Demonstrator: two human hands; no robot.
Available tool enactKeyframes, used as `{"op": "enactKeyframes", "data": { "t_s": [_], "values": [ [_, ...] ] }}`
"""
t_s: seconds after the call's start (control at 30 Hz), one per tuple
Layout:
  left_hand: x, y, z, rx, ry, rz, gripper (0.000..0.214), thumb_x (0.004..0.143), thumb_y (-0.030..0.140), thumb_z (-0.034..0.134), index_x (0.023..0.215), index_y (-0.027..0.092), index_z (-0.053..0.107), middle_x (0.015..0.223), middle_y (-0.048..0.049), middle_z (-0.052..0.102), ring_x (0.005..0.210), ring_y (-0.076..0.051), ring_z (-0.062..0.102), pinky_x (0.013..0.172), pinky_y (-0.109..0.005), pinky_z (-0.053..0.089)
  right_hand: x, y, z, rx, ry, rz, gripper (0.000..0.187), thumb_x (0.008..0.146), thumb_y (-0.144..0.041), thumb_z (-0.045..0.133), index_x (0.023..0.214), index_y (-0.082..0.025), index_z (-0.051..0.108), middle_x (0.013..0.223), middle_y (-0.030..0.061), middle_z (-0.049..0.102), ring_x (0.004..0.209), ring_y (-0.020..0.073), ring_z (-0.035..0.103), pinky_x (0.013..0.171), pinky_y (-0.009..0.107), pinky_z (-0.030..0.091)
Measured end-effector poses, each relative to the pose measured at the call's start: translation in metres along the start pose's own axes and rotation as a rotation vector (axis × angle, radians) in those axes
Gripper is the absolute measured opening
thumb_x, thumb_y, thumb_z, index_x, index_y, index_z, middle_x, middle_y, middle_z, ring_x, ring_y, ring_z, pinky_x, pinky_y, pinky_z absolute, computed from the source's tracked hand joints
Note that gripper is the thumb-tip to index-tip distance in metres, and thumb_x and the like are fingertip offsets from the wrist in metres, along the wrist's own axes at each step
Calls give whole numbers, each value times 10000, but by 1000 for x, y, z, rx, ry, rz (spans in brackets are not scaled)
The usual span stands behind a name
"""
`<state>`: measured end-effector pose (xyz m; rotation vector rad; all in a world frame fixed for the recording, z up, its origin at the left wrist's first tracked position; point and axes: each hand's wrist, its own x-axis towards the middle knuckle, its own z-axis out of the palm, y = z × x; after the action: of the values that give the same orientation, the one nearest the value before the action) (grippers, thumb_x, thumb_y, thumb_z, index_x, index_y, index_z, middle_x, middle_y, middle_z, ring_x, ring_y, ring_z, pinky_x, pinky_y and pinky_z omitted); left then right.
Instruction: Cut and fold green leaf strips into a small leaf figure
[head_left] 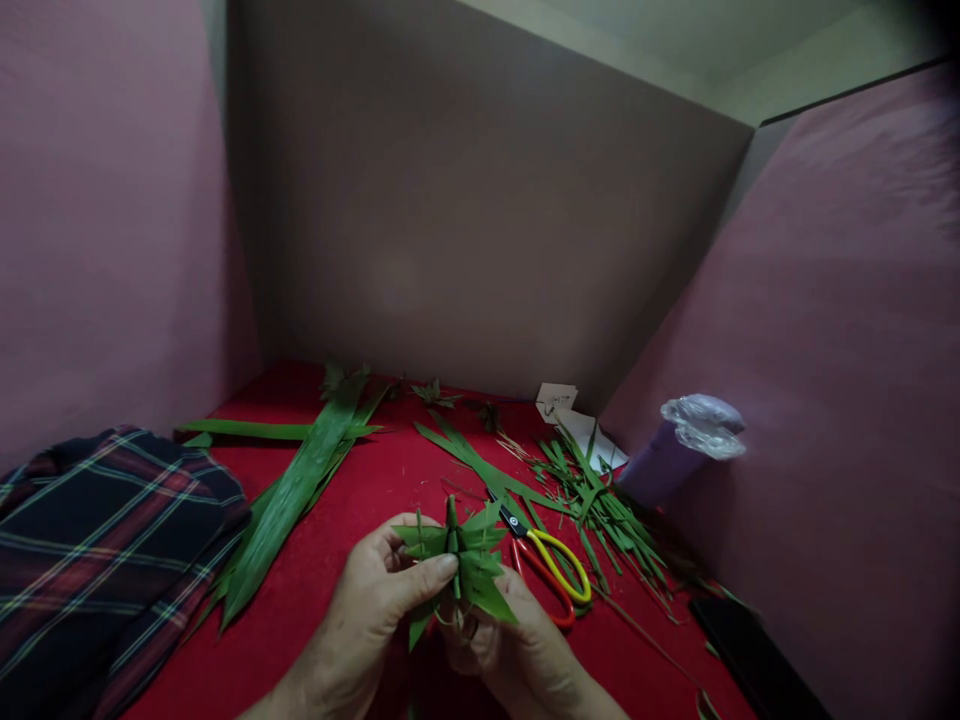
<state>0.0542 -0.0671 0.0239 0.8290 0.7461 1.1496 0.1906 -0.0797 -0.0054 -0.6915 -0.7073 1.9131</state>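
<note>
Between my two hands is a green leaf flower point(480, 565), made of folded, pointed leaf pieces around a rolled middle. My left hand point(379, 590) is closed on its left side, the thumb pressed against the rolled centre. Closed on the right and lower side, my right hand point(517, 640) has its fingers partly hidden behind the leaf points. Just beyond my right hand lie scissors point(551, 565) with one yellow and one red handle, their blades partly over green leaf strips.
Long green leaves point(300, 490) lie on the red cloth point(375, 480) at left, near a plaid cloth point(112, 560). Cut leaf strips point(600, 500) pile up at right, by white papers point(592, 435), a purple plastic-topped container point(675, 455) and a black flat object point(754, 655). Walls surround the back and sides.
</note>
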Motion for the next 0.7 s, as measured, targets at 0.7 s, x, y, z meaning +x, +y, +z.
{"op": "enactKeyframes", "data": {
  "t_s": [0.7],
  "values": [
    [1, -3, -1, -23, 33, -8, 298, 626, 135, 708, 860, 175, 527, 699, -9, 654, 578, -125, 607, 565, -236, 470, -1, -1, 5, 9, 52, 1, 244, 616, -303, 742, 761, -129, 652, 544, -6, 577, 434, 56, 448, 413, 157, 331]
  ]
}}
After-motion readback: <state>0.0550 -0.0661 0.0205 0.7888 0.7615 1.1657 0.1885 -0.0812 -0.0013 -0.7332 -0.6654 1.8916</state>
